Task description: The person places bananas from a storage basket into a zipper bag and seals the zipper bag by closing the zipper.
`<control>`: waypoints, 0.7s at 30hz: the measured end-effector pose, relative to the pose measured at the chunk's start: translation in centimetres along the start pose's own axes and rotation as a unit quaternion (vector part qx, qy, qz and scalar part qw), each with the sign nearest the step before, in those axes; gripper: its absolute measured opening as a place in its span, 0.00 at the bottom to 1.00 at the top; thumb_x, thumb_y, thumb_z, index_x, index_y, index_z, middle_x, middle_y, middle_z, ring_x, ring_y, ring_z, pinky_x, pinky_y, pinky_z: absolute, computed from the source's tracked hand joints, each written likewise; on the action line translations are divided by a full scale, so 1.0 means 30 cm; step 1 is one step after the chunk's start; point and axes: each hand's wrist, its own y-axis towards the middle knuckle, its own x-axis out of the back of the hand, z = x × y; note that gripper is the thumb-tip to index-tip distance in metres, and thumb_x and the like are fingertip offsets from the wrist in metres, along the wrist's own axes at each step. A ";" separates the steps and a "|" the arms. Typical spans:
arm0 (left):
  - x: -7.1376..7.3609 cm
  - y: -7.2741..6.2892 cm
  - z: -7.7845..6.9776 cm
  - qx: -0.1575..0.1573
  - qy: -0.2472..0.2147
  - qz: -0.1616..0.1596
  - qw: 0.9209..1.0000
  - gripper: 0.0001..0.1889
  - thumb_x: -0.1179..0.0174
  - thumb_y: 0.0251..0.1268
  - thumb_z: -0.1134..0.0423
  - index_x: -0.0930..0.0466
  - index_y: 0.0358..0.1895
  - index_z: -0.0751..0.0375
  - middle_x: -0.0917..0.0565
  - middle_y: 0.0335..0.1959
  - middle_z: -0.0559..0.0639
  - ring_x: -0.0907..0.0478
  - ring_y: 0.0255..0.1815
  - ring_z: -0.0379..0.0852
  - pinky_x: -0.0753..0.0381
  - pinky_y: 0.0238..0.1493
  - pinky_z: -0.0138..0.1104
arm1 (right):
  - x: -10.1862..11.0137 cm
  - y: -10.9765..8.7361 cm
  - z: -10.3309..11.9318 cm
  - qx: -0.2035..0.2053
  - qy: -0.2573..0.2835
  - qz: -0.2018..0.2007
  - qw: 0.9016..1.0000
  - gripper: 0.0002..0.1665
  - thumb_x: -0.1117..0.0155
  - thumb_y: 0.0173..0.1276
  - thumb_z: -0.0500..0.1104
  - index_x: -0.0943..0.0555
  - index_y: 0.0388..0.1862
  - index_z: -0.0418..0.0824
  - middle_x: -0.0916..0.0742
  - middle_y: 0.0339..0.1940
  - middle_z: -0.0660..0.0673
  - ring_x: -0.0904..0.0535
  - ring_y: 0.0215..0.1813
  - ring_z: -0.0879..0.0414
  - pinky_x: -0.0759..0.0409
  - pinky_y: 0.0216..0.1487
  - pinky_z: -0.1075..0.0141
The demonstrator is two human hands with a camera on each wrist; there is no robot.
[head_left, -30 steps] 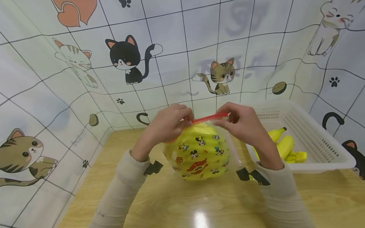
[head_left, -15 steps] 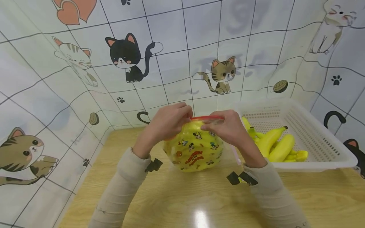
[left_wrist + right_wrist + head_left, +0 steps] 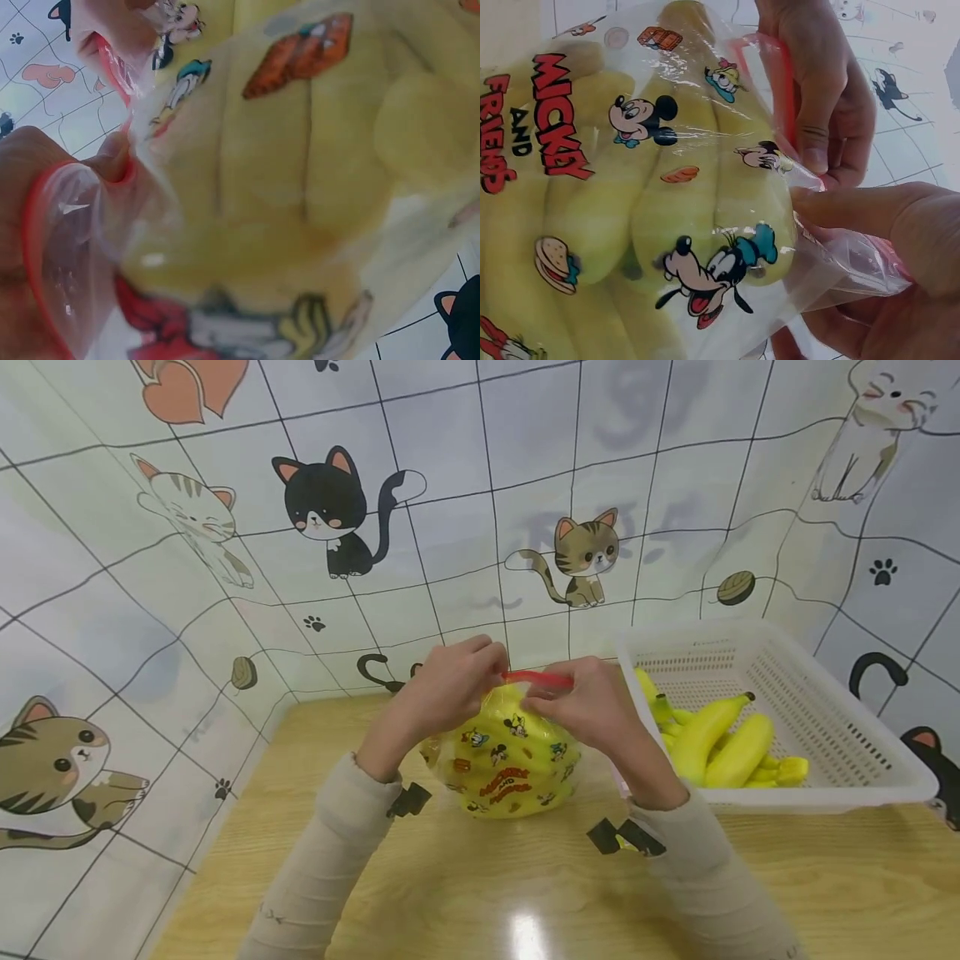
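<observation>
A clear zip bag [image 3: 498, 768] printed with cartoon characters stands on the table, its mouth upward. Yellow bananas [image 3: 592, 232] show through its plastic. Along the mouth runs a red zip strip [image 3: 536, 678]. My left hand [image 3: 457, 689] pinches the strip's left part between thumb and fingers. Close beside it, my right hand [image 3: 592, 706] pinches the strip farther right, thumb on the near side. In the right wrist view, both thumbs almost meet at the strip, and the plastic bunches by the right thumb. The right hand hides part of the bag's upper right.
To the right stands a white perforated plastic basket [image 3: 832, 802] holding several bananas [image 3: 708, 735]. The wooden table [image 3: 450, 885] reaches back to a wall sheet [image 3: 450, 460] printed with cats and grid lines. A pinkish strip lies partly hidden behind the right wrist.
My right hand has moved left along the red strip, closer to my left hand, and slightly down. The bag has shifted a little left. More bananas show in the basket.
</observation>
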 end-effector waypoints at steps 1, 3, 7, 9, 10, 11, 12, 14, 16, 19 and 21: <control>0.000 0.001 -0.001 0.001 -0.002 0.001 1.000 0.02 0.38 0.73 0.66 0.19 0.43 0.58 0.18 0.38 0.48 0.27 0.30 0.44 0.24 0.31 0.32 | 0.004 0.000 0.001 0.000 -0.005 0.010 1.000 0.11 0.18 0.59 0.48 0.09 0.36 0.44 0.08 0.34 0.46 0.19 0.35 0.51 0.23 0.32 0.64; 0.000 0.003 -0.003 -0.002 -0.006 0.003 1.000 0.02 0.37 0.73 0.66 0.19 0.43 0.58 0.18 0.39 0.48 0.26 0.30 0.44 0.24 0.32 0.32 | 0.013 0.000 0.003 -0.001 -0.009 0.030 1.000 0.12 0.18 0.59 0.49 0.09 0.36 0.44 0.08 0.35 0.46 0.18 0.36 0.51 0.22 0.33 0.65; -0.003 0.008 -0.011 -0.017 -0.016 0.009 1.000 0.02 0.38 0.74 0.67 0.19 0.44 0.58 0.17 0.40 0.49 0.24 0.31 0.44 0.21 0.34 0.32 | 0.028 -0.001 0.000 -0.001 0.001 0.059 0.998 0.13 0.18 0.58 0.47 0.10 0.36 0.41 0.08 0.37 0.43 0.17 0.37 0.51 0.20 0.35 0.65; -0.003 0.009 -0.016 -0.019 -0.017 0.013 1.000 0.02 0.39 0.74 0.66 0.19 0.45 0.58 0.18 0.40 0.49 0.25 0.31 0.44 0.20 0.34 0.31 | 0.033 -0.001 -0.003 -0.003 0.011 0.066 0.998 0.13 0.18 0.58 0.47 0.11 0.35 0.40 0.09 0.37 0.43 0.17 0.37 0.51 0.19 0.35 0.66; -0.002 0.009 -0.018 -0.018 -0.016 0.016 1.000 0.02 0.39 0.75 0.66 0.19 0.45 0.58 0.18 0.41 0.49 0.25 0.31 0.44 0.20 0.34 0.31 | 0.035 0.001 -0.008 0.000 0.019 0.072 0.997 0.13 0.19 0.58 0.46 0.11 0.35 0.40 0.09 0.37 0.42 0.17 0.35 0.51 0.19 0.34 0.65; 0.000 0.008 -0.021 -0.015 -0.015 0.019 1.000 0.02 0.39 0.75 0.66 0.19 0.45 0.58 0.18 0.41 0.49 0.25 0.31 0.44 0.20 0.35 0.31 | 0.039 0.001 -0.011 0.004 0.029 0.078 0.997 0.12 0.19 0.59 0.45 0.11 0.37 0.39 0.09 0.37 0.42 0.18 0.36 0.51 0.19 0.34 0.65; 0.002 0.007 -0.023 -0.012 -0.015 0.022 1.000 0.03 0.40 0.75 0.66 0.19 0.46 0.58 0.18 0.41 0.49 0.25 0.30 0.44 0.19 0.35 0.31 | 0.043 0.001 -0.015 0.009 0.036 0.083 0.996 0.12 0.20 0.59 0.44 0.10 0.38 0.39 0.09 0.38 0.42 0.18 0.36 0.50 0.19 0.35 0.65; 0.004 0.006 -0.029 -0.007 -0.011 0.031 0.999 0.03 0.40 0.76 0.66 0.19 0.46 0.57 0.19 0.41 0.48 0.25 0.30 0.44 0.20 0.35 0.31 | 0.052 -0.002 -0.022 0.019 0.044 0.094 0.994 0.08 0.22 0.61 0.41 0.11 0.37 0.40 0.09 0.37 0.43 0.18 0.37 0.50 0.19 0.36 0.64; 0.008 0.004 -0.041 -0.004 -0.006 0.041 0.999 0.03 0.41 0.76 0.66 0.19 0.46 0.57 0.19 0.41 0.48 0.25 0.31 0.44 0.20 0.36 0.31 | 0.056 -0.008 -0.021 0.031 0.041 0.102 0.993 0.04 0.23 0.61 0.38 0.12 0.34 0.40 0.11 0.33 0.44 0.20 0.36 0.50 0.21 0.35 0.63; 0.009 0.003 -0.057 -0.006 0.003 0.048 0.999 0.02 0.41 0.77 0.64 0.21 0.45 0.57 0.20 0.40 0.47 0.27 0.31 0.44 0.22 0.35 0.31 | 0.050 -0.017 -0.006 0.041 0.005 0.099 0.994 0.07 0.21 0.59 0.38 0.14 0.28 0.42 0.13 0.26 0.48 0.22 0.32 0.52 0.25 0.33 0.63; 0.011 0.003 -0.064 -0.014 0.014 0.042 0.999 0.02 0.40 0.76 0.64 0.21 0.44 0.58 0.21 0.39 0.48 0.27 0.32 0.44 0.23 0.35 0.32 | 0.042 -0.019 0.005 0.042 -0.021 0.090 0.995 0.11 0.19 0.58 0.40 0.16 0.25 0.43 0.16 0.22 0.49 0.25 0.29 0.53 0.27 0.31 0.63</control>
